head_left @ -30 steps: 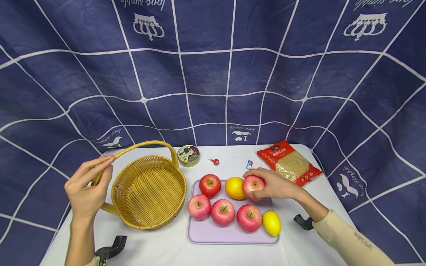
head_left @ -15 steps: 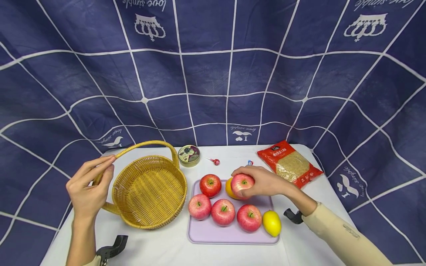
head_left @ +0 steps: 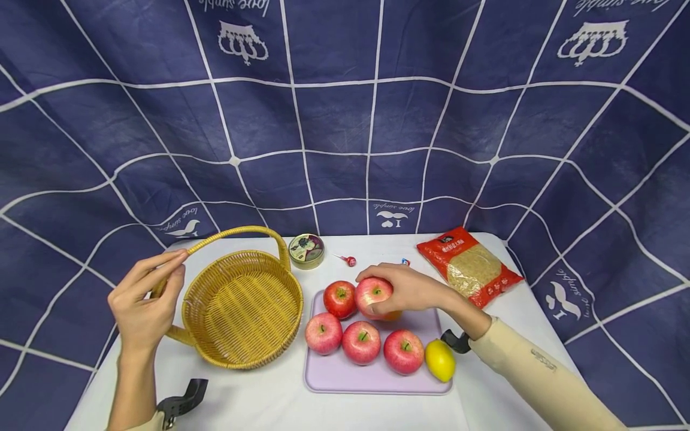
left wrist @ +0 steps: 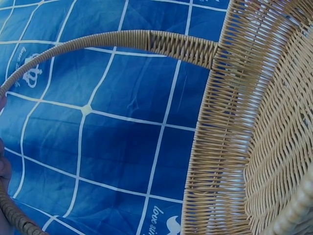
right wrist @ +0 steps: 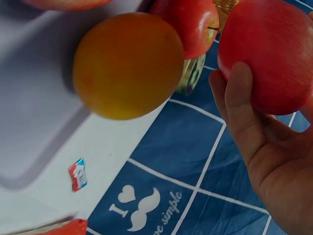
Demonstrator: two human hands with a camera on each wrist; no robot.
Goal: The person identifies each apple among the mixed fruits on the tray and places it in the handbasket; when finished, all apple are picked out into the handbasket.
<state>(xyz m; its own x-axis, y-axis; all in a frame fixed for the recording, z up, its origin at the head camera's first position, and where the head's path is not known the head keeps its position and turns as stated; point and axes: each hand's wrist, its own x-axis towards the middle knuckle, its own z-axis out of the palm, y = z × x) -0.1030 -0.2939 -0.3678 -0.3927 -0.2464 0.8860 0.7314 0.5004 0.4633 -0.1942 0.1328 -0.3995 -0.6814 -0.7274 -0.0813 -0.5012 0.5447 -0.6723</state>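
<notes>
My left hand (head_left: 147,299) grips the arched handle (head_left: 215,237) of a round wicker basket (head_left: 242,311), whose inside holds nothing. In the right wrist view my right hand (right wrist: 274,161) has its fingers curled round a pink-red apple (right wrist: 269,54). Seen from the head, that apple (head_left: 373,296) is over the back of a lilac tray (head_left: 377,383), partly covering an orange (right wrist: 128,66). On the tray sit a darker red apple (head_left: 339,299), several pink apples such as the one in the middle (head_left: 361,343), and a yellow lemon (head_left: 440,360) at its right edge.
Behind the tray lie a red lollipop (head_left: 350,261) and a small wrapped candy (right wrist: 78,175). A round tin (head_left: 306,251) stands beside the basket. A red bag (head_left: 469,266) of grain-like food lies at the back right. A blue curtain (head_left: 334,120) encloses the table.
My right hand has carried the apple leftward from the tray's back right, across the orange, toward the dark red apple. The left hand keeps its grip on the basket handle.
</notes>
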